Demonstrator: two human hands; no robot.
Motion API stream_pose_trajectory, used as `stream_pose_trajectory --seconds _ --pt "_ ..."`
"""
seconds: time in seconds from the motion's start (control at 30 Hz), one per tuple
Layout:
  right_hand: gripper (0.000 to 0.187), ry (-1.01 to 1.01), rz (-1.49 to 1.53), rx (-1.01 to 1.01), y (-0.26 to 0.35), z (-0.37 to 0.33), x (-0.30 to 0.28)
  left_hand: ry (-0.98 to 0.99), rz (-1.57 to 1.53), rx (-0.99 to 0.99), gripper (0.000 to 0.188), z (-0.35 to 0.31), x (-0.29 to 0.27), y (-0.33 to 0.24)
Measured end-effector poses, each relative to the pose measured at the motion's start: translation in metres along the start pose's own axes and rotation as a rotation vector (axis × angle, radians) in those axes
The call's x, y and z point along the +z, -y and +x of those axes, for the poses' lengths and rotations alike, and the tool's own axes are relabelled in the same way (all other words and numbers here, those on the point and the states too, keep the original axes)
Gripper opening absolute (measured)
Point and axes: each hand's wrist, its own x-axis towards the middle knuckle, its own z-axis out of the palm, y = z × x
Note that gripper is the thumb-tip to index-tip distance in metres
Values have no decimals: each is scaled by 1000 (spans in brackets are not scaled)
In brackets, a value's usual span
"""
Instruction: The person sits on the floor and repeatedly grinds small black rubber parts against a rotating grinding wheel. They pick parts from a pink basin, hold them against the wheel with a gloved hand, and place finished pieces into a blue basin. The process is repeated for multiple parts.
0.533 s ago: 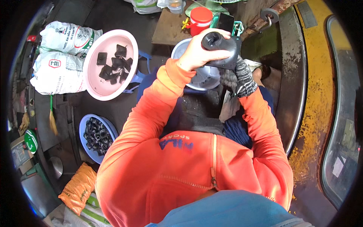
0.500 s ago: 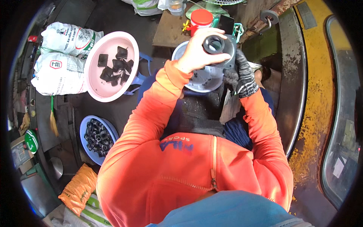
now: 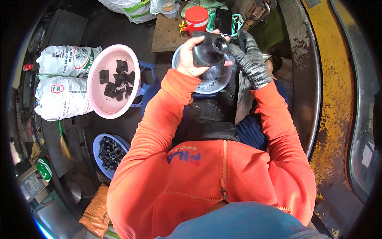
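My bare left hand (image 3: 188,59) grips a black rubber part (image 3: 205,51) with a squarish flange and a short round collar, its fingers wrapped behind and around it. The collar's opening is turned to the right. Just right of the collar is my right hand (image 3: 251,59), in a grey-and-black knit glove. Its fingers are bent together, and whatever they hold, if anything, is too dark to make out. Under both hands stands a pale blue basin with a perforated basket (image 3: 213,81), holding small dark bits.
A pink basin (image 3: 114,104) with several black square-flanged parts stands at left, near white sacks (image 3: 63,97). Below it is a blue basin (image 3: 99,139) of small black parts. A red-lidded jar (image 3: 196,18) and phone (image 3: 223,20) lie ahead. A metal wall (image 3: 304,79) rises at right.
The black rubber part has turned, its collar now facing right instead of toward me. My left hand moved slightly left; the gloved right hand came off the part's side. The whole view shifted.
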Motion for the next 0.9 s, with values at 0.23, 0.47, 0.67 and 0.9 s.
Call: stream_pose_trajectory --seconds 0.23,0.47,0.67,0.9 --pt "34 144 -689 -879 -7 -6 -19 -75 110 14 59 1 -14 -21" --pt "33 80 -736 -656 -7 -11 -11 -135 216 -16 60 -1 -8 -16" --pt "33 184 -733 -734 -1 -12 -4 -130 273 63 66 -7 -2 -23" --pt "35 267 -494 -614 -4 -22 9 -165 284 259 71 -6 10 -17"
